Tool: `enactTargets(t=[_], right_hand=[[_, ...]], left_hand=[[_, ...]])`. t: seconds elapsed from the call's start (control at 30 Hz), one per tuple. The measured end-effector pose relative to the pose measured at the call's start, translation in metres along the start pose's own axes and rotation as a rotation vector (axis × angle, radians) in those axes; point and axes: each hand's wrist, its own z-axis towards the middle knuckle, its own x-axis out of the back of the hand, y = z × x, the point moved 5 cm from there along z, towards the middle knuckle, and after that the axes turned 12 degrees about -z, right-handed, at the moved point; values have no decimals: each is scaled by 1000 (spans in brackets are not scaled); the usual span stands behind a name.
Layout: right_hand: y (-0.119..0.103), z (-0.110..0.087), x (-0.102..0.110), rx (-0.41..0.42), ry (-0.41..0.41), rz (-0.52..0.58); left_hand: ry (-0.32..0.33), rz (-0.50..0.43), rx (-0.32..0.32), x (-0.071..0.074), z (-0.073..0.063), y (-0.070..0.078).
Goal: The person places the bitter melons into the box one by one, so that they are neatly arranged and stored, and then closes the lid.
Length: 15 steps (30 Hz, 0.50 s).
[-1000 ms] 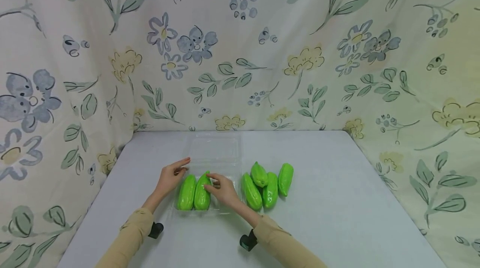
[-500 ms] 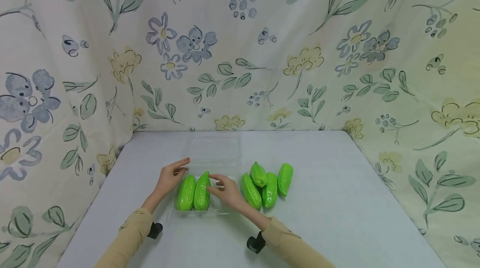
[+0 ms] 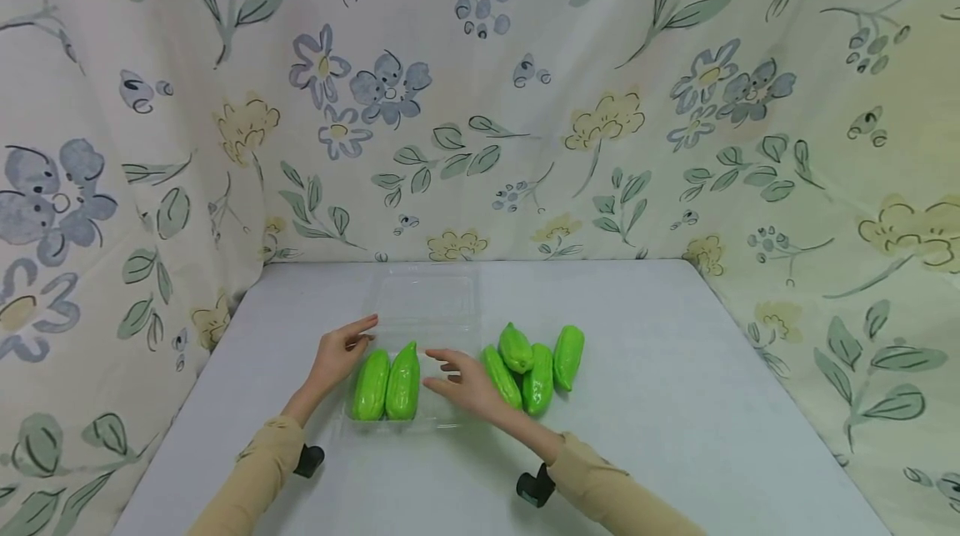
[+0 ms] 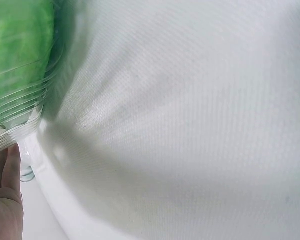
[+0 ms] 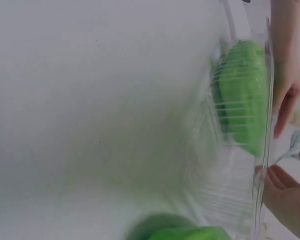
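Observation:
A clear plastic clamshell box point(image 3: 457, 413) lies with its lid folded back on the table. Two glossy green vegetables point(image 3: 403, 382), elongated and tapering, lie side by side in its left part. Near the box's back left corner is my left hand point(image 3: 339, 353), holding nothing; in the left wrist view its fingertips point(image 4: 12, 152) touch the ribbed wall. My right hand point(image 3: 465, 382) hovers over the right part of the box, fingers and thumb apart with nothing between them. In the right wrist view one green vegetable point(image 5: 242, 95) shows through the box wall.
Several more green vegetables point(image 3: 537, 382) lie to the right of the box. The transparent lid point(image 3: 427, 296) spreads toward the table's back edge. A floral curtain point(image 3: 480, 102) hangs behind and along the sides of the white table point(image 3: 675, 403).
My right hand has moved off the second vegetable in the box and to the right, its fingers apart. The left hand has stayed at the box's left side.

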Motion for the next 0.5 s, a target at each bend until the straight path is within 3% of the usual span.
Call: enactTargets(t=[0.5], right_hand=[[2,-3,32,17,-19,-68]], left_hand=[[-3,7,6,1,0,0]])
